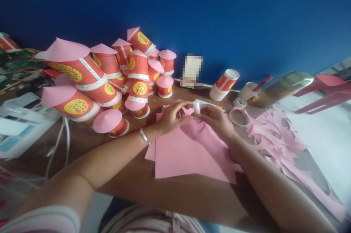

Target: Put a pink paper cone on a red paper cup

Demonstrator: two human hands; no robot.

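Between the thumb and fingers of my right hand (216, 118) is a small white roll of tape (196, 109), held on edge. My left hand (175, 116) curls in from the other side, its index fingertip and thumb at the roll's left edge. A loose end of tape cannot be made out. Below both hands lie pink paper sheets (186, 152), stacked unevenly on the brown table (131, 180). A curved pink piece of paper (199, 126) shows just under the fingers.
Red paper cups with pink cone tops (138, 90) are piled at the left. A red-and-white cup (226, 81), another tape roll (240, 103), a bottle (285, 87) and pink paper scraps (282, 141) lie to the right. A blue wall (175, 6) rises behind.
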